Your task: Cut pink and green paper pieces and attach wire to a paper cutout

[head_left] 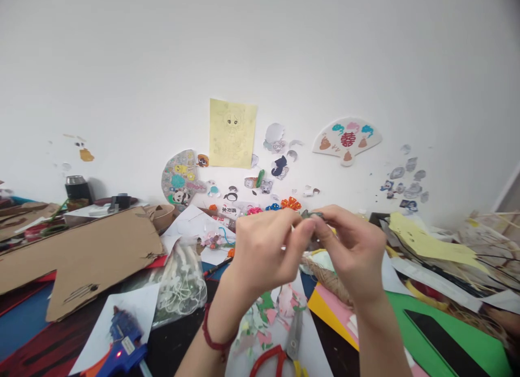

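Observation:
Both hands are raised over the middle of the cluttered table, their fingertips close together. My left hand (270, 249), with a dark red cord bracelet (217, 339) on the wrist, is closed in a pinch. My right hand (351, 247) is pinched beside it. Between the fingertips is a small grey-green piece (312, 215), mostly hidden by the fingers; both hands grip it. Below them, scissors (293, 339) with red and yellow handles lie on white paper (311, 323) among pink and green paper scraps (264, 317).
A blue glue gun (125, 342) with a lit red light lies at lower left, near cardboard (97, 252) and a bag of white cords (182, 282). Right are a dark flat object (441, 339) on green sheet (479, 339) and twine (329, 277). A fan-shaped cutout (347, 140) hangs behind.

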`<state>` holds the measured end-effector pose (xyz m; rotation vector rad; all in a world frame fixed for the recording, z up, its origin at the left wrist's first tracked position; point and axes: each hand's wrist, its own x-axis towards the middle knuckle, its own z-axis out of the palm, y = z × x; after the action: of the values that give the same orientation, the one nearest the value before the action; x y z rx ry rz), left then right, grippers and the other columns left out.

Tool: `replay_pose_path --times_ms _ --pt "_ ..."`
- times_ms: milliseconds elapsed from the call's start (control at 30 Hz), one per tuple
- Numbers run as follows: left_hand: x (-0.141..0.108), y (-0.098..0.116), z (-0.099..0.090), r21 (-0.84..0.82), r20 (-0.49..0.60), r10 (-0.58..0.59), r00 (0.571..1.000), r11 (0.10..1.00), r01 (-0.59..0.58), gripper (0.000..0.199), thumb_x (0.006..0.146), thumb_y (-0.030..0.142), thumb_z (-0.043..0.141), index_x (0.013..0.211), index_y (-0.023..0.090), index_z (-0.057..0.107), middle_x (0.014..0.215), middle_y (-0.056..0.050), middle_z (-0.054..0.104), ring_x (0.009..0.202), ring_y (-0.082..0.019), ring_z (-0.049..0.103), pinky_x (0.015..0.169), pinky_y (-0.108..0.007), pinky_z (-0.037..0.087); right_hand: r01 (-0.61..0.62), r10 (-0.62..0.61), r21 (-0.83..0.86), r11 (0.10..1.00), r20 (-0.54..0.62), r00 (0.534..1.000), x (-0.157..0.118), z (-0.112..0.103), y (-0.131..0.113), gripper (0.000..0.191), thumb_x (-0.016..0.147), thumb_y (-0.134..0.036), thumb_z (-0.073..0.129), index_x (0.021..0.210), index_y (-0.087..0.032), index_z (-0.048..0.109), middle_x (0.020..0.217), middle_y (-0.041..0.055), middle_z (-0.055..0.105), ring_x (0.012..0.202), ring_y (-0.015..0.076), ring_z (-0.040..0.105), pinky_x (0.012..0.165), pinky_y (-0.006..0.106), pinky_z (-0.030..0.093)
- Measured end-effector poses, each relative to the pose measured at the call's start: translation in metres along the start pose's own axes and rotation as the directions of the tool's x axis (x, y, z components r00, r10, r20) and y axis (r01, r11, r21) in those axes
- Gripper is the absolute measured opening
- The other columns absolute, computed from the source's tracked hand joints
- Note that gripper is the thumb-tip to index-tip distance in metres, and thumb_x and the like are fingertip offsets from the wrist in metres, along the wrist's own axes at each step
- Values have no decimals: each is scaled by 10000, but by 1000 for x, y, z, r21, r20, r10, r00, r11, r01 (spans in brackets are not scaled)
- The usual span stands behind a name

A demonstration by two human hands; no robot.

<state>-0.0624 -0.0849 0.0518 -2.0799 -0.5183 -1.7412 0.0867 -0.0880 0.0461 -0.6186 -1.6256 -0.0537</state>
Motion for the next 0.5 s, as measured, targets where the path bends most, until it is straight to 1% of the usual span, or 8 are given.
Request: replay_pose_path --times_ms 33,67,167,233,300,400,500 --pt "2 -1 -6 -16 -16 -64 998 998 64 282 953 211 446 688 162 529 533 42 496 477 -63 415 491 -233 315 -47 46 17 999 27 999 0 -1 -1 98 874 -232 608 795 -186 643 727 14 630 671 146 593 594 270 486" --pt "3 -1 -10 -25 -11 -118 993 993 117 246 943 231 483 716 163 549 571 34 533 507 -68 439 509 -230 338 -79 78 24 997 47 996 1 -3 -1 127 880 -253 601 781 -183 637 708 11 620 662 144 584 582 265 476" --pt "6 -4 -19 -65 111 -209 972 974 217 136 912 288 559 847 175 599 777 -6 640 675 -96 544 588 -233 415 -111 108 19 994 95 990 2 -5 -4 180 891 -284 585 747 -181 616 666 1 587 632 132 548 556 255 444" --pt "7 -6 -21 -107 200 -232 952 961 256 121 903 301 577 890 186 608 857 -16 660 761 -111 577 626 -241 443 -99 97 13 995 127 987 3 -5 -5 185 902 -282 569 750 -183 609 672 -2 580 636 128 540 560 253 434" --pt "7 -8 -19 -139 254 -244 936 948 285 113 901 299 583 882 191 611 851 -8 665 789 -114 588 646 -245 452 -77 75 5 997 162 984 3 -6 -7 183 911 -272 553 757 -187 602 689 -2 582 652 128 544 577 254 432" --pt "6 -10 -17 -171 285 -245 927 938 301 104 902 281 584 855 192 610 819 6 667 775 -108 588 654 -248 448 -46 49 -21 999 204 978 3 -6 -8 185 920 -263 537 759 -190 592 699 -4 583 645 123 534 581 254 425" --pt "4 -12 -16 -184 300 -224 927 940 287 99 906 254 571 841 189 607 805 6 665 743 -102 579 642 -247 442 -18 31 -61 998 220 975 3 -5 -6 213 924 -267 531 731 -191 577 668 -11 561 611 117 506 567 253 409"
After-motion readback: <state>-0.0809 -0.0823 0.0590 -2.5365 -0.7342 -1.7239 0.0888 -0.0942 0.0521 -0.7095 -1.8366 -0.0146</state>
